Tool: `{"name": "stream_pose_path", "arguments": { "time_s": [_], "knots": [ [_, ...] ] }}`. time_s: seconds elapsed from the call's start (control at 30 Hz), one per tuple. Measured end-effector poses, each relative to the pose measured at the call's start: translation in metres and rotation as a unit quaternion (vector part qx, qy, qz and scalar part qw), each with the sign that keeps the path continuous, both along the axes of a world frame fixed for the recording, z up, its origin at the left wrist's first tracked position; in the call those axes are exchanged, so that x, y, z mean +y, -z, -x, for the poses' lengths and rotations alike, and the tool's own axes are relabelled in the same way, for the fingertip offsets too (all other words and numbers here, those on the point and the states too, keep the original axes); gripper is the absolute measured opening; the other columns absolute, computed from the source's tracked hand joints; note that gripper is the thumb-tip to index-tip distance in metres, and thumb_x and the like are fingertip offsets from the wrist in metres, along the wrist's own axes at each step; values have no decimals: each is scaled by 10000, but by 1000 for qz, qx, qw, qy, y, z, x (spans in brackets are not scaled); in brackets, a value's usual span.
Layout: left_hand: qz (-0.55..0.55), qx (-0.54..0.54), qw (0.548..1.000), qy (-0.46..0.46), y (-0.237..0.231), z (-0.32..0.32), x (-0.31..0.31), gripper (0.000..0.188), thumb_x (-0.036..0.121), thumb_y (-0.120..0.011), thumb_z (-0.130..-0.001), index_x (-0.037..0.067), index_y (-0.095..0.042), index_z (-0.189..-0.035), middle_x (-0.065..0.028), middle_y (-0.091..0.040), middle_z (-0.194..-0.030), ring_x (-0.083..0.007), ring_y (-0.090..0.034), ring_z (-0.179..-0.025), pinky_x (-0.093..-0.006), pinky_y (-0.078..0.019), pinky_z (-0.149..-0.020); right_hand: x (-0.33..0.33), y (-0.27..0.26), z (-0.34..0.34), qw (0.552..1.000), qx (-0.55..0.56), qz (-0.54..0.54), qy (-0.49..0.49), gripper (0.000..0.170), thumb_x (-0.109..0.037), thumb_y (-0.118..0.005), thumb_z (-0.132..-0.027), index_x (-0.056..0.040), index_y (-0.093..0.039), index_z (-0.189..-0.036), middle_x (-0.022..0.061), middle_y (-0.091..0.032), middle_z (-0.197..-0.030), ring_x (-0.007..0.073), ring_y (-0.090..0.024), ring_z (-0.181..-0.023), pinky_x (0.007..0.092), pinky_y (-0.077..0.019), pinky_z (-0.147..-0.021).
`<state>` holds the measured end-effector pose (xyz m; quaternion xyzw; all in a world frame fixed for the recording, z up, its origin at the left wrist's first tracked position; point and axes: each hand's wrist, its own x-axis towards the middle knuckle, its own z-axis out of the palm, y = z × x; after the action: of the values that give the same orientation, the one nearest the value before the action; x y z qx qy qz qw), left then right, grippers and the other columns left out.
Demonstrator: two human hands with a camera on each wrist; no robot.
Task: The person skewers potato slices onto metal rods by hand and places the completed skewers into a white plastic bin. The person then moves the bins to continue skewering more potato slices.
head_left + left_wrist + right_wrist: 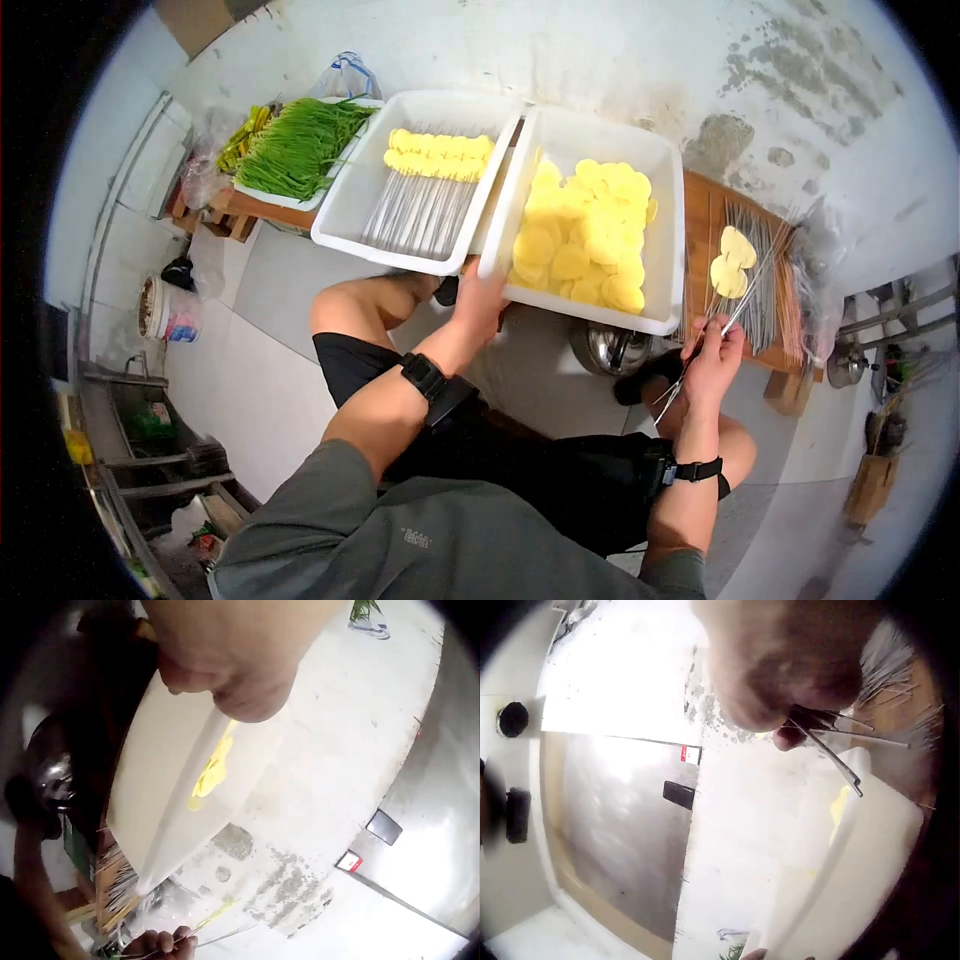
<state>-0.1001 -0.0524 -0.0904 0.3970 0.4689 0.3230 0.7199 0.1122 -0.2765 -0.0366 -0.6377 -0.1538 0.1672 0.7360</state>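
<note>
My left hand (482,300) grips the front left corner of a white plastic bin (672,230) heaped with thin round yellow slices (570,262), which look like potato. From the left wrist view, the fingers (255,694) curl over the bin's rim. My right hand (716,357) holds several metal skewers (829,754) in its curled fingers, beyond the bin's right side. Two yellow slices (731,265) show on skewers just above that hand. Left of the slice bin, another white bin (345,215) holds rows of skewers threaded with yellow slices (440,155).
Loose skewers (765,300) lie on the wooden board (705,200) at the right, beside clear plastic bags (822,270). Green chive-like stalks (300,150) fill a tray at the left. A steel pot (605,348) stands under the slice bin. The wall is close behind.
</note>
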Motion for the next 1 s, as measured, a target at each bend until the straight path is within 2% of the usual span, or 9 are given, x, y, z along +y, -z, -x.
{"name": "stream_pose_path", "arguments": {
  "time_s": [0.13, 0.4, 0.53, 0.6, 0.63, 0.77, 0.83, 0.87, 1.0],
  "knots": [
    [4, 17, 1000, 4, -3, -20, -7, 382, 49, -481, -864, 35, -459, -1245, -110, -563, -1086, -211, -585, -873, -335, -513, -689, -1, -6, 2, 1000, 9, -22, -5, 90, -82, -431, -970, -34, -435, -1045, 99, -594, -840, 94, -468, -509, 223, -396, -445],
    [26, -156, 986, 50, 25, -44, -14, 351, 5, -458, -857, -4, -487, -1207, -117, -582, -1069, -236, -611, -938, -349, -529, -727, -8, -13, -3, 999, -1, -31, 10, 100, -86, -437, -975, -39, -440, -1064, 105, -593, -867, 98, -473, -509, 219, -407, -456],
    [16, -90, 995, 43, 35, -53, -15, 331, 35, -486, -859, -7, -509, -1187, -107, -590, -1046, -212, -610, -888, -322, -516, -713, -8, -7, -1, 999, -14, -31, -2, 111, -79, -433, -974, -39, -438, -1077, 109, -594, -865, 100, -475, -509, 221, -409, -455],
    [-4, -5, 999, 32, 30, -55, -21, 321, 136, -568, -855, -8, -551, -1142, -67, -601, -1000, -122, -561, -849, -269, -458, -714, -6, -7, -1, 1000, 3, -14, 7, 122, -74, -431, -972, -36, -436, -1088, 113, -597, -864, 101, -476, -505, 219, -404, -445],
    [-32, -7, 999, 30, 31, -53, -23, 324, 224, -600, -873, 4, -560, -1107, -43, -575, -943, -99, -516, -800, -267, -439, -688, -4, -3, -2, 999, -27, -24, 13, 89, -83, -464, -962, -54, -463, -1046, 104, -607, -851, 95, -454, -474, 208, -384, -422],
    [39, 9, 999, 38, -1, -16, -8, 361, 347, -619, -881, 28, -562, -1040, -12, -535, -891, -89, -476, -776, -280, -426, -687, -3, -3, -1, 1000, -5, -2, 10, 124, -74, -441, -968, -44, -437, -1088, 113, -598, -858, 104, -478, -496, 217, -400, -432],
    [84, -17, 994, -73, -43, 14, -12, 438, 427, -593, -901, 44, -535, -1105, -42, -540, -917, -148, -498, -916, -357, -428, -859, -2, -3, 2, 1000, -10, -18, 2, 115, -74, -443, -967, -51, -441, -1079, 105, -594, -850, 103, -473, -497, 218, -398, -435],
    [70, -33, 994, -72, -30, 33, 0, 407, 438, -588, -905, 62, -530, -1051, -18, -503, -823, -148, -509, -842, -339, -458, -798, 0, -3, 4, 1000, -9, -25, 2, 109, -76, -442, -967, -53, -442, -1074, 103, -593, -848, 103, -469, -496, 218, -396, -436],
    [9, 65, 996, -60, -50, 99, 34, 303, 357, -600, -914, 63, -533, -926, -17, -516, -748, -123, -505, -676, -282, -441, -596, 3, -3, 11, 1000, -13, -8, -20, 103, -78, -435, -969, -54, -443, -1069, 101, -592, -849, 105, -467, -508, 218, -393, -437]
  ]
}}
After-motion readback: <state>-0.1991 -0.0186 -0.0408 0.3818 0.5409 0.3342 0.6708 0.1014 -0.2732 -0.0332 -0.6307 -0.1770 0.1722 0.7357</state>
